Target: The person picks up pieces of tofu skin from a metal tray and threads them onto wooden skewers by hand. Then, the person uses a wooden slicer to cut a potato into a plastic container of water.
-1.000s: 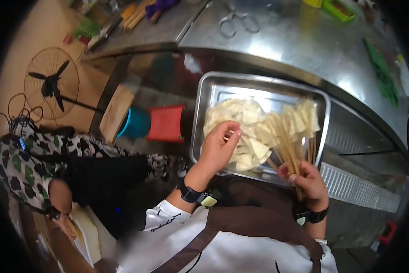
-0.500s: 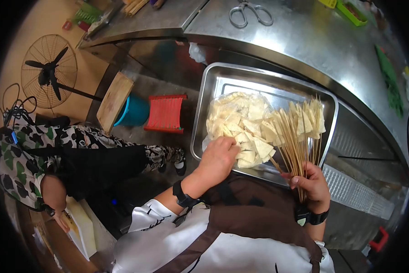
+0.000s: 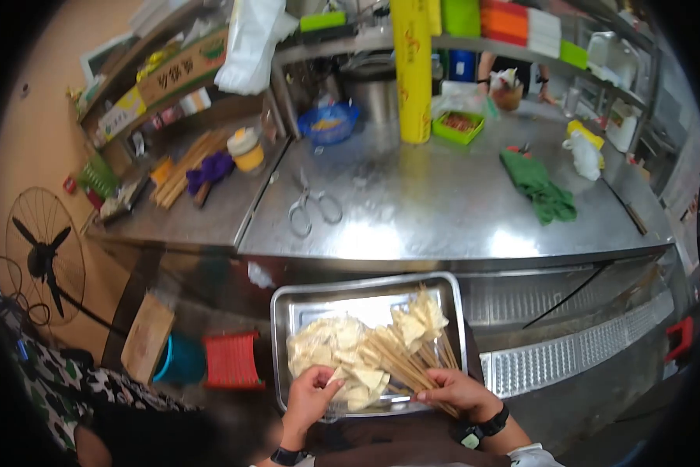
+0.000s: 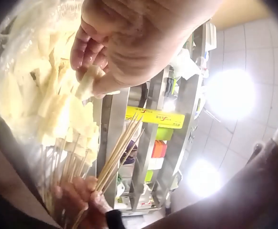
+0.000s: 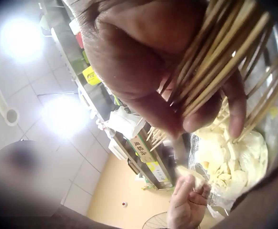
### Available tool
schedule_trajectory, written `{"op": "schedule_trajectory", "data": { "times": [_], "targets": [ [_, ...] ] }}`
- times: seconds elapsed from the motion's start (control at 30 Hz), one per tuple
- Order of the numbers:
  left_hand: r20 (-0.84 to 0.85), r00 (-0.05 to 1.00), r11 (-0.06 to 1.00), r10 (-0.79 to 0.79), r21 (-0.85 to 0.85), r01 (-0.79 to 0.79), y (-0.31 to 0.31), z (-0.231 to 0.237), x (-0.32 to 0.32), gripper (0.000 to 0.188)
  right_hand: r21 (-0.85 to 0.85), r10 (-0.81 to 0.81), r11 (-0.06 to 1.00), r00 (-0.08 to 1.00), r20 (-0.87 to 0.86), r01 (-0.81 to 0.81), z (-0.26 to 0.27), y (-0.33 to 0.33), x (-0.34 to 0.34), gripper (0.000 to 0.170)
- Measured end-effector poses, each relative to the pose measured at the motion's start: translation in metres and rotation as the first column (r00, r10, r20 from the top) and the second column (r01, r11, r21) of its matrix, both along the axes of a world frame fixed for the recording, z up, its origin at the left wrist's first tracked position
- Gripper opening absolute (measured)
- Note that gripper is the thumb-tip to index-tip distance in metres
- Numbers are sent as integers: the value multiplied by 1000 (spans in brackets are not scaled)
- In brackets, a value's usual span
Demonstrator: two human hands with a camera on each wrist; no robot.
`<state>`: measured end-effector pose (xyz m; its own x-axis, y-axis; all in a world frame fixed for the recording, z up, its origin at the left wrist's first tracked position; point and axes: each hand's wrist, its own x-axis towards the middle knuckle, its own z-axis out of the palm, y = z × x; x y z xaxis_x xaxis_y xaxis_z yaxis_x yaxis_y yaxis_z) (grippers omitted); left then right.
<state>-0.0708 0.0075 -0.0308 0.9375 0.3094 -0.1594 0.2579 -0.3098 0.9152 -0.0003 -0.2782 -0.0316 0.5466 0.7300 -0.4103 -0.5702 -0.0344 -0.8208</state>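
My left hand (image 3: 311,395) pinches a pale yellow tofu-skin piece (image 4: 89,82) between thumb and fingers, at the near left of a metal tray (image 3: 365,282). More folded, triangular tofu-skin pieces (image 3: 365,380) lie heaped in the tray, partly in a clear plastic bag (image 3: 311,338). My right hand (image 3: 468,393) grips a bundle of bamboo skewers (image 3: 400,359) over the tray's near right side, their far ends pointing up and left. Several skewers with tofu skin threaded on them (image 3: 420,317) rest in the tray's right part.
Beyond the tray runs a steel counter with scissors (image 3: 312,214), a green cloth (image 3: 538,187) and a tall yellow box (image 3: 412,78). To the left stand a red stool (image 3: 231,359), a teal bucket (image 3: 185,359) and a person in camouflage clothing (image 3: 108,385).
The head view has tipped up, showing more counter. My left hand reached into the tofu-skin pile and now holds a piece raised from it. My right hand keeps its grip on the skewers.
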Motion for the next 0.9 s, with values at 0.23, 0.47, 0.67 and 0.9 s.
{"op": "schedule_trajectory", "data": {
  "times": [0.23, 0.47, 0.67, 0.9],
  "targets": [
    [21, 991, 695, 131, -715, -77, -12, 12, 38, 7, 45, 32, 998, 996, 80, -36, 0, 0, 3, 20],
    [-11, 980, 515, 197, -850, -113, -7, 7, 50, 13, -28, -89, 996, 996, 28, 90, 7, 10, -6, 15],
    [-32, 970, 457, 241, -878, -143, -17, 25, 48, 7, -68, -83, 994, 997, 7, 83, 10, 14, -2, 18],
    [19, 973, 511, 230, -853, -105, -20, 31, 53, 19, -68, -77, 995, 997, 2, 77, 7, 15, -1, 10]
  ]
}}
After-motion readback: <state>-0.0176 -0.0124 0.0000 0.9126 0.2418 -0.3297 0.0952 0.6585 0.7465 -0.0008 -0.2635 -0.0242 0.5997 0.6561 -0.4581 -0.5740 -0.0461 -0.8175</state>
